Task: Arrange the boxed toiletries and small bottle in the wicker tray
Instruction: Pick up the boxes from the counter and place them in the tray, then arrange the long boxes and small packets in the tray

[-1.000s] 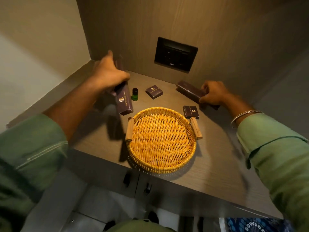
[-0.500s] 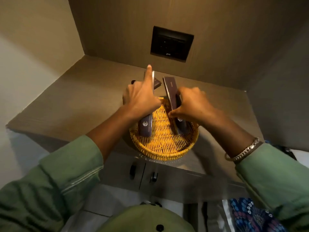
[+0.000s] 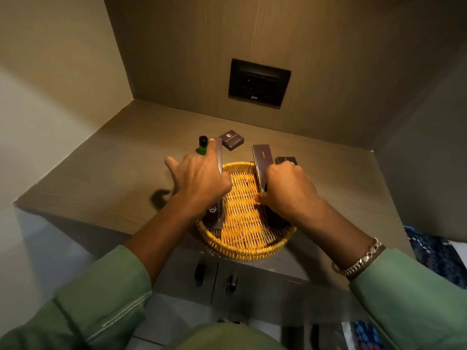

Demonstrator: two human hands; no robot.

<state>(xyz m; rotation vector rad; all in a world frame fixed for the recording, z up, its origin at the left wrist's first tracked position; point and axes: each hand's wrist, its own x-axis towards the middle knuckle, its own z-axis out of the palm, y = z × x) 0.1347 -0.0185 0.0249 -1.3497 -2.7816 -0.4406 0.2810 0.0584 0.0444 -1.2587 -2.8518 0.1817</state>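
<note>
A round yellow wicker tray (image 3: 242, 246) sits at the front edge of the wooden counter. My left hand (image 3: 199, 180) grips a long dark purple box (image 3: 216, 215), standing on edge along the tray's left side. In my right hand (image 3: 285, 190) is a second long purple box (image 3: 262, 160), marked "Comb", set on edge at the tray's right side. Behind the tray, a small green bottle (image 3: 202, 146) with a black cap stands on the counter. Next to it lies a small square purple box (image 3: 231, 139). Another small purple box (image 3: 285, 160) shows behind my right hand.
The counter (image 3: 121, 157) is a wooden niche with walls at the left, back and right. A black switch panel (image 3: 259, 83) is set in the back wall. Drawer fronts with dark handles (image 3: 199, 274) lie below the counter edge. Patterned blue fabric (image 3: 434, 251) is at the right.
Both hands brought the long boxes from the counter's sides into the tray and lowered them towards its left and right sides. The bottle and small boxes have not moved.
</note>
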